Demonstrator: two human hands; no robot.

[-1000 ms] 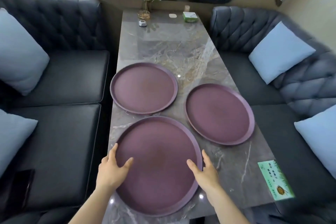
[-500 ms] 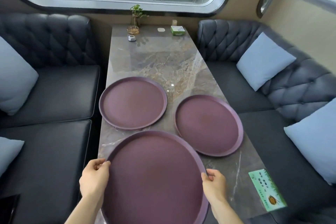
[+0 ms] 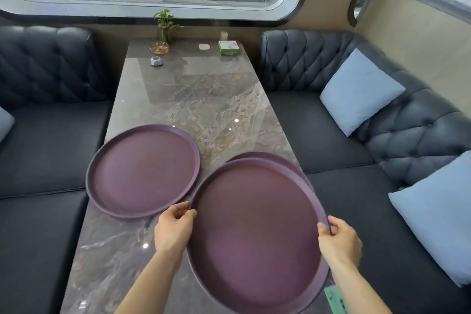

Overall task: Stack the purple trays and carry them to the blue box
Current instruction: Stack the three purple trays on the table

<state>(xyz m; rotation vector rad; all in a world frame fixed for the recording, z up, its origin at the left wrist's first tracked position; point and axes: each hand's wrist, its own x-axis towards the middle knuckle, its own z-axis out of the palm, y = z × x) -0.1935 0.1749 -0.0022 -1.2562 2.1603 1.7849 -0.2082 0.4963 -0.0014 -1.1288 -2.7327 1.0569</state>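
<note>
We hold the near purple tray (image 3: pixel 257 234) by its rim with both hands: our left hand (image 3: pixel 173 231) pinches the left edge, thumb on top, and our right hand (image 3: pixel 340 239) is closed over the right edge. This tray sits over a second purple tray (image 3: pixel 267 157), of which only a thin arc shows past the held tray's far edge; we cannot tell whether the two touch. To the left of the held tray, just beyond our left hand, a third purple tray (image 3: pixel 144 172) lies flat on the marble table (image 3: pixel 204 99). Beyond it, at the table's far end, stand a small plant (image 3: pixel 165 24) and a green tissue box (image 3: pixel 229 47).
</note>
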